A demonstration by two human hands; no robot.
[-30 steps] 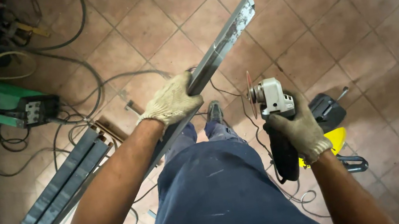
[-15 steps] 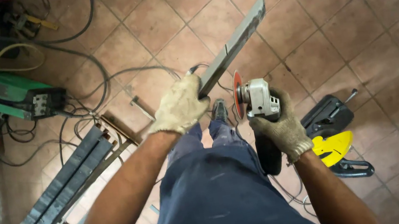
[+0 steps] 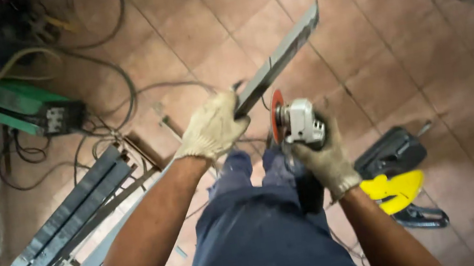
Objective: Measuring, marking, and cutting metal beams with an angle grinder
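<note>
Gloves on both hands: my left hand [image 3: 212,128] is clenched around a long metal bar [image 3: 280,63] that points up and away to the far right, and my right hand [image 3: 316,150] grips a grinder [image 3: 298,121], its red disc [image 3: 276,116] just beside the bar but not yet touching it, so by my reckoning the grinding is not begun. Below me lie a tiled floor [image 3: 374,33], cables [image 3: 114,89], a green machine [image 3: 21,111] at far left, metal rails [image 3: 65,219] near left and a yellow tool [image 3: 395,188] at right.
</note>
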